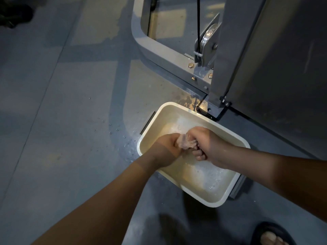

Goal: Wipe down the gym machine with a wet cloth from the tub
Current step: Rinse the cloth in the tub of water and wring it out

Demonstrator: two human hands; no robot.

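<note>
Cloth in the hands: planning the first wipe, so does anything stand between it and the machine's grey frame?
Nothing visible does. The left hand and right hand grip the cloth above the tub; the grey frame rises just beyond its far rim.

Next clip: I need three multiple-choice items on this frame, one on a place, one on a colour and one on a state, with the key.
1. Where is the cloth?
A) over the tub
B) on the machine's frame
C) flat on the floor

2. What colour is the tub?
A) blue
B) cream-white
C) black

3. What do the left hand and right hand do?
A) both grip the cloth
B) only the left grips it
C) neither touches it

Key:
1 A, the cloth is held within the tub's outline.
2 B, its rim and walls are cream-white.
3 A, the fingers of each hand curl round one end of the cloth.
</note>
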